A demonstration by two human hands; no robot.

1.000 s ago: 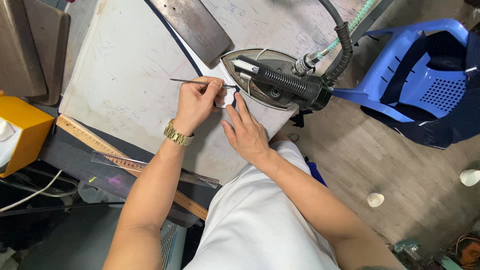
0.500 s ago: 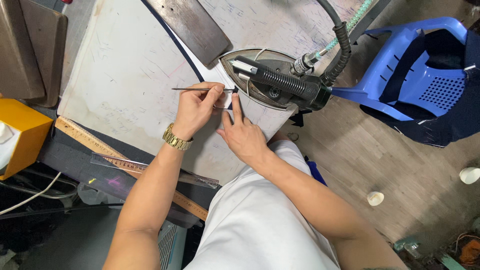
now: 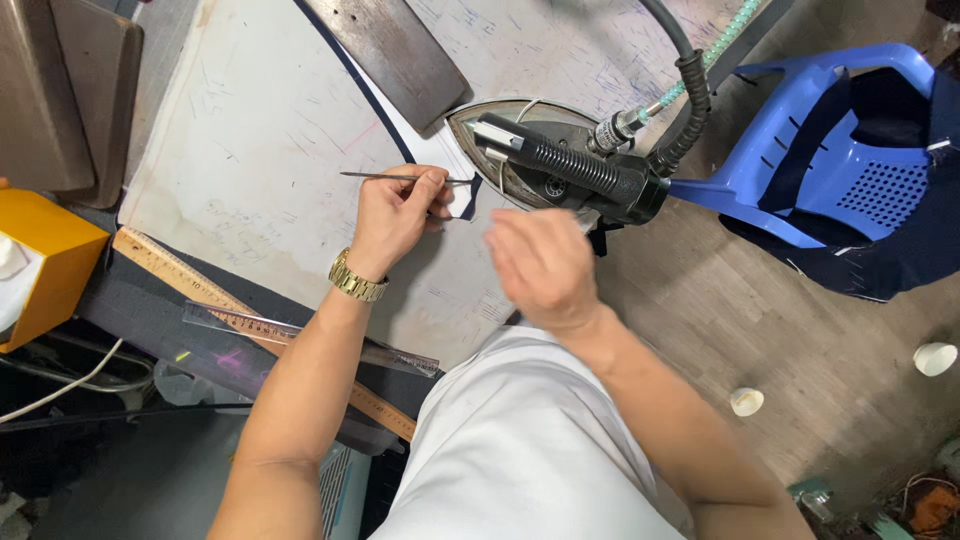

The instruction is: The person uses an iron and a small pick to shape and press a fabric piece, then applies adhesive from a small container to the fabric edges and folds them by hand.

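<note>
While bare board (image 3: 250, 150) lies open toward nine o'clock, the left hand (image 3: 395, 215) pinches a thin awl (image 3: 385, 177) beside a navy cloth scrap (image 3: 466, 199), the iron (image 3: 545, 160) sits close at three o'clock, and the blurred right hand (image 3: 540, 265) hovers, fingers loosely spread, holding nothing.

iron (image 3: 560, 160) on board (image 3: 270, 170) | chair (image 3: 830, 150) right | rulers (image 3: 250, 320) at near edge
</note>
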